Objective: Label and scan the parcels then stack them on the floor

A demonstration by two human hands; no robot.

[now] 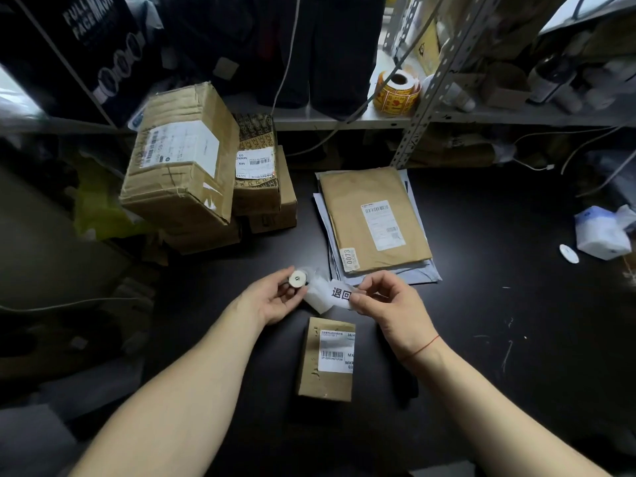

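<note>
A person works at a dark table [481,304], seen from above, with both forearms reaching in.

The left hand [275,299] grips a small label roll [298,279] between curled fingers and thumb. A strip runs from it to the right, ending in a white label [340,293] printed with two black characters. The right hand [385,301] pinches that label's far edge between thumb and fingertips. Just below the hands lies the parcel, a small brown box [325,373]. It lies flat on the table between the forearms and already carries a barcode sticker.

The likely step is peeling the label to stick it on the box. The label could tear or fold onto itself if it is pulled at an angle. It could also cling to the fingers. Pressed down carelessly, it might cover the barcode and spoil the scan.

On the far left, several cardboard boxes [182,160] sit in a leaning pile, the top one tilted; it looks as if a bump could tip it. In the middle, beyond the hands, a brown envelope [375,215] tops a flat stack of mailers. Above it, a yellow sticker roll [397,92] rests on a metal shelf [344,120], with cables hanging across. At the far right lie a white packet [600,232] and a small white disc [569,253].

Nothing lies between the hands and the box.
</note>
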